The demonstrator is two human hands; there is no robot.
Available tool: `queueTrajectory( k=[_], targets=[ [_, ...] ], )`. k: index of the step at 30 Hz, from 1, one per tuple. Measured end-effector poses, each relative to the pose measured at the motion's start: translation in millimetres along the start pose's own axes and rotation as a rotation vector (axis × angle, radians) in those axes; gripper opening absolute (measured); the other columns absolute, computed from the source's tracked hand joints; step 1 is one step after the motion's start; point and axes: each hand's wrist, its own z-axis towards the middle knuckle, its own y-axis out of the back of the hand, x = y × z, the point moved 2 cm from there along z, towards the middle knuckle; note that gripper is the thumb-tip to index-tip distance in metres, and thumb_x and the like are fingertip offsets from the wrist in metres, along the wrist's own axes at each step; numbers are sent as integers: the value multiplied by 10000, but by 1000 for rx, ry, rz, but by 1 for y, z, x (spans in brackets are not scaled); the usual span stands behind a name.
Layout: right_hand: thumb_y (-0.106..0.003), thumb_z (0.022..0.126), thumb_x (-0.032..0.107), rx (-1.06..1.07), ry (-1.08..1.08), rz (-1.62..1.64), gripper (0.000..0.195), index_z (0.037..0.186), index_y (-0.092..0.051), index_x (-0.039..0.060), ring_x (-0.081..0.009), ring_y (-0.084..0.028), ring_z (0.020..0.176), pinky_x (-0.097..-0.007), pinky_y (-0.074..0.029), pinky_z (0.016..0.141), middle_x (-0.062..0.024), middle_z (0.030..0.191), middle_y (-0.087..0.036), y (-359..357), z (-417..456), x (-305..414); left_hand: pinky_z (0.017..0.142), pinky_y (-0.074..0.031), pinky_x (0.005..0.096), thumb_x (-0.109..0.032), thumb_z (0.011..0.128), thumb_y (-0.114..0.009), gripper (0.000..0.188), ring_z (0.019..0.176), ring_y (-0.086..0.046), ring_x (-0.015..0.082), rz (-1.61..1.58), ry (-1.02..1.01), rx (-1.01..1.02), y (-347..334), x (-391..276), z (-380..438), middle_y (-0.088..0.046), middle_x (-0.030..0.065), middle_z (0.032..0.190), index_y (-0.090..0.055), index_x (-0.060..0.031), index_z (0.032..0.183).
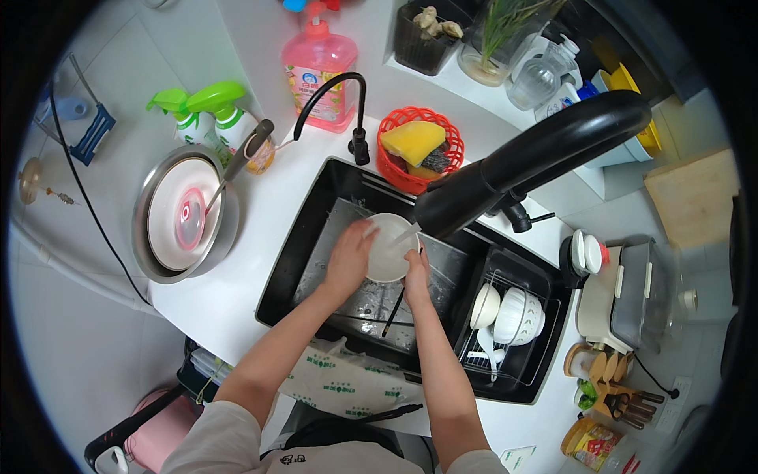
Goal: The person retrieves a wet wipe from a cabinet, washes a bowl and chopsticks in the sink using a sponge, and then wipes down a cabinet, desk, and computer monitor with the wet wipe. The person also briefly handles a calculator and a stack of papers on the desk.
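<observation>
Water runs from the black faucet (468,195) into a white bowl (391,252) over the black sink (290,260). My right hand (417,275) grips the bowl's right rim. A thin black stick (394,314), perhaps a chopstick, passes by that hand and slants down towards the sink floor; whether the hand holds it is unclear. At the opposite rim is my left hand (349,258), its blurred fingers reaching over the edge into the bowl. Its thumb is hidden, so I cannot tell whether it grips.
On the sink's right, a wire rack (524,355) holds bowls (518,317) and a white spoon (487,346). A red basket (388,169) with sponges stands behind the sink, near a thin black spout (358,112). Left on the counter sits a metal basin (228,252) with a lidded bowl (163,237).
</observation>
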Motion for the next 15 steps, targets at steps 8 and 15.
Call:
queueTrajectory(
  k=[8, 15],
  targets=[
    [-475, 821, 254, 52, 46, -362, 503, 1284, -382, 83, -258, -454, 1129, -302, -335, 945, -154, 1227, -478, -5, 14, -5, 1029, -223, 411, -296, 899, -337, 494, 1267, -287, 288, -180, 146, 534, -45, -13, 4, -331, 174, 1353, -347, 0, 1293],
    [-488, 764, 266, 66, 103, -543, 520, 1264, -419, 142, -287, -498, 1082, -315, -361, 916, -182, 1153, -533, 8, 19, 15, 1039, -220, 409, -266, 863, -473, 446, 1176, -391, 304, 107, -345, 903, 15, -9, 5, -426, 203, 1255, -438, 24, 1200]
  ],
)
